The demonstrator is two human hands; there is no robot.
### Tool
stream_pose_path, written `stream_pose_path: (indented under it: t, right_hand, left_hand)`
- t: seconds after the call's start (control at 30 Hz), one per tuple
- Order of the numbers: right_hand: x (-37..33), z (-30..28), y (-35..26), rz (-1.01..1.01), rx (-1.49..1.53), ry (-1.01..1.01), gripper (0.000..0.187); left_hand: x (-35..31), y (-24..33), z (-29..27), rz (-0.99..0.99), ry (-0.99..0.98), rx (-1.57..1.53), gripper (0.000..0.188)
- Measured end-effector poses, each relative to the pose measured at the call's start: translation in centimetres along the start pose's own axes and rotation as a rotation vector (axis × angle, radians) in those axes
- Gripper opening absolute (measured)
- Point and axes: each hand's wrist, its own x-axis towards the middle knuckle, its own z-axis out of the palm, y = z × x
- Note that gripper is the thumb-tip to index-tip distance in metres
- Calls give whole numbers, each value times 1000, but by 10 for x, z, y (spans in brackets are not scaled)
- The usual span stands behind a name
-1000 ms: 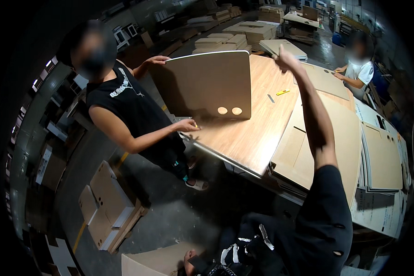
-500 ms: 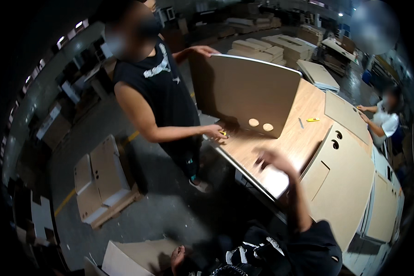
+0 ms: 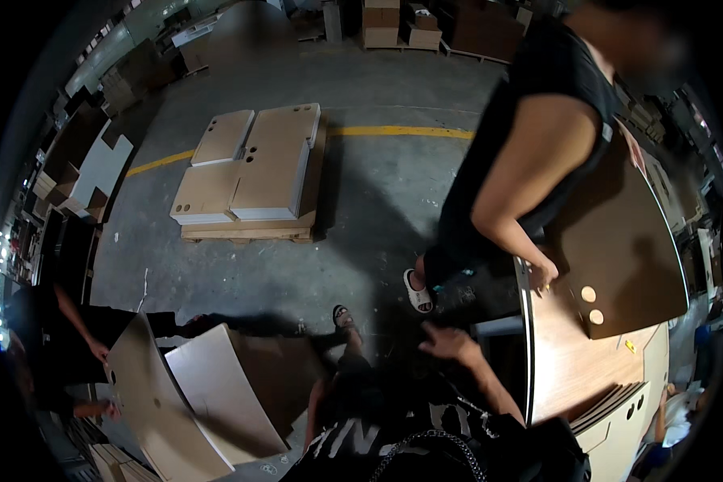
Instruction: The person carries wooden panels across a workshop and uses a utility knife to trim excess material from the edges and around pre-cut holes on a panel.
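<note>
My right hand (image 3: 451,344) is in the air left of the wood-grain table (image 3: 566,365), fingers stretched out and nothing in them. Low in the view, my left hand (image 3: 318,392) hangs beside a dark brown panel (image 3: 277,377); its fingers are too dim to read, and I cannot tell whether it touches the panel. Next to that lean a pale panel (image 3: 221,390) and a tan panel (image 3: 157,402). A co-worker's hands hold the tan panel's left edge. On the table, another person steadies an upright brown panel (image 3: 618,241) with two round holes.
A yellow cutter (image 3: 631,346) lies on the table, near stacked panels (image 3: 610,426). A pallet of cut boards (image 3: 249,173) stands on the grey floor before a yellow line (image 3: 402,131). The standing person's sandalled foot (image 3: 418,291) is close ahead.
My view has swung left, bringing the leaning panels and the co-worker at the left into sight. My right hand has moved from over the table to beyond its left edge.
</note>
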Motion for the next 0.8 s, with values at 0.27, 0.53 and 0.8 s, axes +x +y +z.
stream_pose_path:
  t: [0.27, 0.53, 0.8]
  right_hand:
    - [92, -180, -31, -144, 359, 651, 56]
    - [178, -117, 6, -128, 282, 246, 51]
    - [314, -33, 110, -229, 269, 336, 37]
  left_hand:
    - [95, 60, -111, -136, 17, -669, 58]
    - [176, 11, -142, -124, 95, -639, 60]
    - [265, 84, -189, -179, 33, -466, 58]
